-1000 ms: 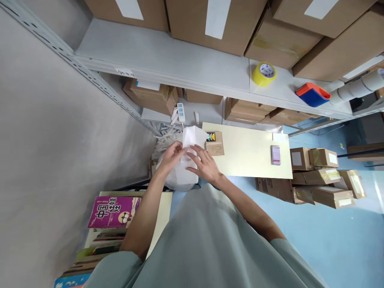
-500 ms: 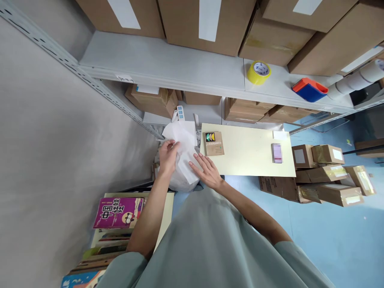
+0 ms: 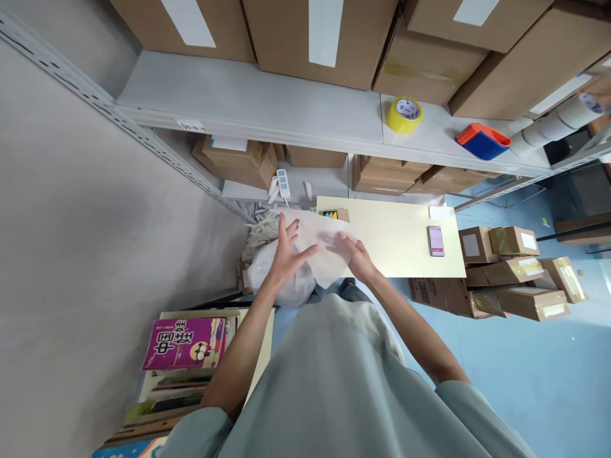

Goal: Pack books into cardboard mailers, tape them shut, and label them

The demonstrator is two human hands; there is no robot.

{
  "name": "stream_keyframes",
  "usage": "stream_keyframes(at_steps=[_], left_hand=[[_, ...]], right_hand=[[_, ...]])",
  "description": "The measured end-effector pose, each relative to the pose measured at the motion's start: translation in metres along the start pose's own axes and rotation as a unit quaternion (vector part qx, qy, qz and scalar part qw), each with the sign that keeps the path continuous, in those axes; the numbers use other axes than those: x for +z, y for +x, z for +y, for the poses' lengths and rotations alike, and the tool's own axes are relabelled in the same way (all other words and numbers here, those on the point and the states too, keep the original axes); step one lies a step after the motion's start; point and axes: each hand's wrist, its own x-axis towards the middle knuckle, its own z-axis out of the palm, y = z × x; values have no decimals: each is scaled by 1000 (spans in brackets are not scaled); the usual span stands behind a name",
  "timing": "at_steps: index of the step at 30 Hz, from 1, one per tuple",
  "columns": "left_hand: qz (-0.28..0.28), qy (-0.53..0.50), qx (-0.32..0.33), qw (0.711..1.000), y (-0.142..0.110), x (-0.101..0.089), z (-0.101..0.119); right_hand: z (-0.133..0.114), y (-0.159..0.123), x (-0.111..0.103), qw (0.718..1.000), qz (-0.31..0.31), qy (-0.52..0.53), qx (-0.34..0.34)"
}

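White sheet (image 3: 317, 230) across left edge of table (image 3: 396, 242)

Right hand (image 3: 360, 259): thumb and fingers clamped on the sheet's right side. Left hand (image 3: 285, 256): fingers spread apart, at the sheet's left part (contact cannot be determined). The sheet partly covers a brown book (image 3: 342, 215) at the table's far left corner. A phone (image 3: 436, 240) lies near the right edge.

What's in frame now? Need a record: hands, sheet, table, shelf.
Left hand: spread open at the white sheet; contact unclear
Right hand: pinching the sheet's right side
Sheet: unfolded, partly hiding a book
Table: book at left end, phone toward right end
Shelf: yellow tape roll, red-and-blue item, cardboard boxes
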Motion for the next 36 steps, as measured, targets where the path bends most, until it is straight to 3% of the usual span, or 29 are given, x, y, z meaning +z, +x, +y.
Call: stream_keyframes(at_steps=[7,13,20,23,27,32,36], left_hand=[[40,78,-11,996,16,24,-17],[-44,-64,35,996,34,63,-5],[-117,-46,49,991,41,126,31],[-137,-8,45,989,48,148,38],[-155,0,14,988,59,189,42],[-218,-43,-44,974,69,267,54],[-244,-136,-136,951,74,325,60]], right_hand=[[-27,-21,-34,998,43,26,43],[-45,-35,-73,991,89,32,94],[-55,-42,-124,961,86,228,134],[-63,-42,-159,952,69,261,142],[-78,-42,-222,949,54,275,141],[-89,-42,-300,945,45,277,169],[-83,-41,-348,941,36,269,201]])
